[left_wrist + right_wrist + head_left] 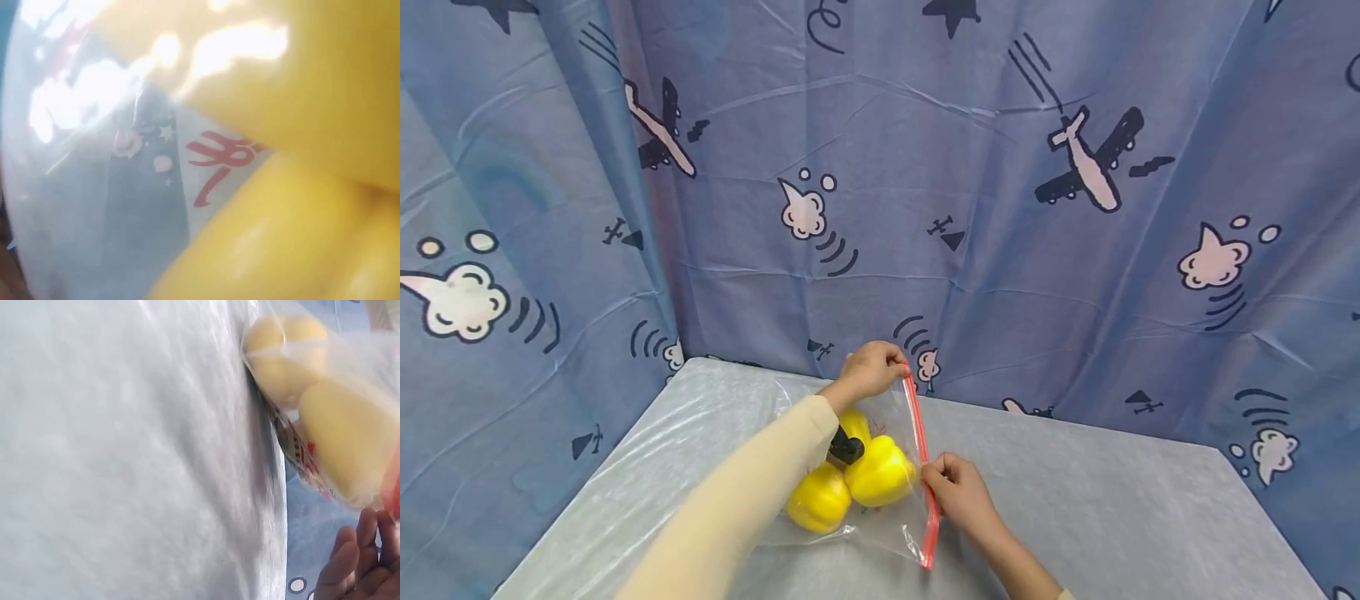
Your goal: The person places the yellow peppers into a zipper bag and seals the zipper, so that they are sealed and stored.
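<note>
A clear zip bag (891, 529) with a red zip strip (917, 417) along its right end lies on the table. Inside are three yellow bell peppers (882, 472), which fill much of the left wrist view, and red print shows on the bag. My left hand (871, 368) pinches the far end of the red strip, its forearm crossing over the bag. Partway down the same strip, my right hand (958, 496) grips the edge between thumb and fingers. In the right wrist view, fingers (369, 550) reach the bag's edge beside the peppers.
A pale, plastic-covered table (1097, 500) extends to the right and left of the bag. Behind it hangs a blue curtain (880, 217) printed with planes and clouds. A black wrist camera (847, 448) on the left arm hides part of the peppers.
</note>
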`<state>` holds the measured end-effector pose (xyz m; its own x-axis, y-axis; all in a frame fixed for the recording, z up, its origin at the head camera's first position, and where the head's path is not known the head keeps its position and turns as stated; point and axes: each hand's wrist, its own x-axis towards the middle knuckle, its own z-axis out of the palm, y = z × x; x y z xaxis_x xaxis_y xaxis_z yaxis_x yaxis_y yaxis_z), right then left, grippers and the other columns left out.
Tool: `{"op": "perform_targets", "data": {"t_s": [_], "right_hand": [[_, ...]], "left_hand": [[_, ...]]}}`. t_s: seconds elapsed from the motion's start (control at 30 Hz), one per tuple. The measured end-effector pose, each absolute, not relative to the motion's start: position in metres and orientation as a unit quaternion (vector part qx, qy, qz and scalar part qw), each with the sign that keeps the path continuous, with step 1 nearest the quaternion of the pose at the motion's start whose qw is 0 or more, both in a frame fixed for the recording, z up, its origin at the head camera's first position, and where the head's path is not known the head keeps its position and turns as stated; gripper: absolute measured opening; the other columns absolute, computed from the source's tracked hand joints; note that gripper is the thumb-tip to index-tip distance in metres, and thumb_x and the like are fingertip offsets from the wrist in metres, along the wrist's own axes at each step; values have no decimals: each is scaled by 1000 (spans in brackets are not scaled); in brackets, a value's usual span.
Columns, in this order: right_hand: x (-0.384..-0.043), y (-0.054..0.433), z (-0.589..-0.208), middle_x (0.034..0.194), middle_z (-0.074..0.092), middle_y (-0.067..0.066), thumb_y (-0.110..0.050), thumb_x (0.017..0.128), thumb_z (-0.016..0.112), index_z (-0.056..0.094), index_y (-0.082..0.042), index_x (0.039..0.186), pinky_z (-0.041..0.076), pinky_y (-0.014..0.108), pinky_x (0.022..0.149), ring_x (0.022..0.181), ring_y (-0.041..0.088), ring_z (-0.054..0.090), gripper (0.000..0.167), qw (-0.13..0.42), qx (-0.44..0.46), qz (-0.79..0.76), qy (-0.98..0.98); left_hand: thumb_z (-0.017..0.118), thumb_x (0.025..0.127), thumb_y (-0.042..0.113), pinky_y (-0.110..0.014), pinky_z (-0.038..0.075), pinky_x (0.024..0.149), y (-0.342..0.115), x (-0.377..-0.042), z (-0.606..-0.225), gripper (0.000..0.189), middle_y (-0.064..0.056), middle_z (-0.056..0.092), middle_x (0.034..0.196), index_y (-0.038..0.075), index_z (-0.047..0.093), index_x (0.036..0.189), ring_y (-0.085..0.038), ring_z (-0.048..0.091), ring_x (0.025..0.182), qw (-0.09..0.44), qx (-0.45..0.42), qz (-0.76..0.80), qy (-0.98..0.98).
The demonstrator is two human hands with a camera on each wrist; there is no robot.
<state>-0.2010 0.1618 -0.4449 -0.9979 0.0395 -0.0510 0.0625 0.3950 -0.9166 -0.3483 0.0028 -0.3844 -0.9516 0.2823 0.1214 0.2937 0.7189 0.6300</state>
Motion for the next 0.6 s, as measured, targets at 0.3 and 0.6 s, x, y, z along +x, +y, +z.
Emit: {"op": "perform_targets", "data": {"t_s": [0.3,0.6], "right_hand": [[-175,166,-444,59,42,-3,-20,90,58,54,-6,76,33,21,43,48,11,38,20,97,44,-515,850],[-152,177,-451,64,49,-3,-25,92,58,55,-6,82,32,23,47,51,12,39,22,184,39,-524,831]], "left_hand": [[66,90,35,-62,24,113,2,-353,-389,17,7,60,78,23,67,78,-12,54,75,15,-140,-349,-926],[64,91,36,-50,37,101,5,-352,-388,20,5,57,82,21,65,78,-12,52,77,21,-141,-346,-927]]}}
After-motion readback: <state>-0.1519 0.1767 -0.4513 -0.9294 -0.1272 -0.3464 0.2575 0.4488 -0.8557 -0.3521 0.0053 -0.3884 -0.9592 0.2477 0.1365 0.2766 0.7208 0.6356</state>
